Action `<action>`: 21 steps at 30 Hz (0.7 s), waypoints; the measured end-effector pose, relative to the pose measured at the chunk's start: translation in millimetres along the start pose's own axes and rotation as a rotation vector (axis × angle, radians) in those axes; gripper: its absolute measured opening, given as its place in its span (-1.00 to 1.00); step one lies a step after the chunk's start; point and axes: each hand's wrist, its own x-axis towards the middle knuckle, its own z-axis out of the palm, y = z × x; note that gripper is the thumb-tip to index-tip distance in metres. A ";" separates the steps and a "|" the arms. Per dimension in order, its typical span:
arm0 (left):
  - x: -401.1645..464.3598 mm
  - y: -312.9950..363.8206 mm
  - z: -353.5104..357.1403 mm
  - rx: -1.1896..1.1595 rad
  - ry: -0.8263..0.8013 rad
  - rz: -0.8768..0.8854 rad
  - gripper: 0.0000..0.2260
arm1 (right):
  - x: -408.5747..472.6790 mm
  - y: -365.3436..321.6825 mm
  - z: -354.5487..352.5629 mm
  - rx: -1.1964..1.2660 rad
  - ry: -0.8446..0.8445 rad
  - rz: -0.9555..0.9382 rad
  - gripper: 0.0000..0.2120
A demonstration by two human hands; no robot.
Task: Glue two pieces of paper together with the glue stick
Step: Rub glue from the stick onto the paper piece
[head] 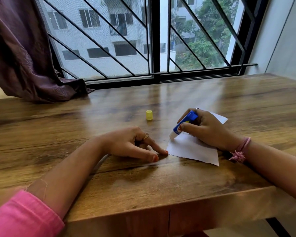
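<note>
The right hand (207,129) holds the glue stick (184,123) in a closed grip, the fingers and thumb curled round its blue body. The stick is tilted, its blue bottom end up and away from the person, and its white tip touches the near paper (193,149) at the far left corner, just below and left of that grip. A second white paper (220,118) lies behind the right hand and is mostly hidden by it; whether the two sheets overlap cannot be told.

The left hand (130,142) rests on the wooden counter (109,178) with the fingers stretched out — the grip is open and holds nothing. One fingertip presses at the left corner of the near paper, just beside the sheet.

The yellow cap (149,115) stands upright on the counter, beyond both hands and between them, apart from the papers.

A pink sleeve (24,218) covers the left forearm, and a pink thread band (240,149) is round the right wrist — a ring (146,136) shows on a left finger.
</note>
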 end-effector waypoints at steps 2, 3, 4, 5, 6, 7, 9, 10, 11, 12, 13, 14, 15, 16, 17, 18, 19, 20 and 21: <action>0.0 0.6 0.0 0.009 -0.002 0.002 -0.73 | 0.7 -0.5 -0.7 -0.011 0.040 0.008 -0.85; 0.1 0.7 0.0 0.010 -0.002 0.002 -0.73 | 1.0 -0.7 -1.2 -0.010 0.032 0.007 -0.85; 0.1 0.6 0.1 0.009 -0.001 0.003 -0.73 | 1.1 -0.9 -1.4 -0.005 0.009 0.003 -0.88; 0.2 0.4 0.2 0.008 -0.001 0.004 -0.73 | 0.7 -0.8 -1.5 -0.008 -0.015 -0.001 -0.93; 0.3 0.4 0.4 0.006 0.001 0.005 -0.73 | 0.6 -0.4 -1.4 -0.016 -0.021 0.000 -0.96; 0.4 0.3 0.5 0.004 0.002 0.005 -0.72 | 1.1 1.0 -1.4 -0.021 0.000 0.004 -0.97; 0.4 0.4 0.6 0.000 0.000 0.003 -0.71 | 2.2 2.2 -1.3 -0.014 0.068 0.020 -0.95; 0.2 0.5 0.5 -0.002 -0.001 0.003 -0.70 | 2.1 1.8 -1.3 -0.011 0.080 0.025 -0.95; 0.2 0.7 0.4 -0.003 -0.001 0.003 -0.71 | 1.9 1.0 -1.5 -0.011 0.069 0.024 -0.95; 0.2 0.9 0.4 -0.004 -0.001 0.003 -0.71 | 1.4 -0.4 -1.7 -0.017 0.040 0.021 -0.95; 0.3 1.0 0.3 -0.003 0.000 0.004 -0.72 | 1.1 -0.9 -1.7 -0.028 0.013 0.013 -0.96; 0.5 1.0 0.3 -0.001 0.001 0.005 -0.72 | 0.7 -1.5 -1.6 -0.038 0.003 0.007 -0.96; 0.9 1.0 0.4 0.001 0.001 0.005 -0.72 | 1.1 -0.9 -1.6 -0.042 0.018 0.010 -0.96; 1.1 0.8 0.5 0.002 0.001 0.003 -0.71 | 1.9 0.0 -1.7 -0.040 0.050 0.021 -0.95; 1.4 0.6 0.6 0.002 0.001 0.000 -0.70 | 2.7 1.4 -1.9 -0.036 0.084 0.037 -0.95; 1.4 0.5 0.6 0.000 0.000 -0.003 -0.70 | 3.0 1.7 -2.0 -0.032 0.101 0.052 -0.94; 1.3 0.5 0.6 -0.002 0.001 -0.003 -0.70 | 2.9 1.5 -2.1 -0.029 0.096 0.054 -0.91; 1.0 0.8 0.4 -0.004 0.001 -0.001 -0.70 | 2.4 0.4 -2.1 -0.029 0.072 0.046 -0.89; 0.9 1.0 0.3 -0.004 0.001 0.002 -0.71 | 2.1 0.0 -2.1 -0.033 0.049 0.036 -0.86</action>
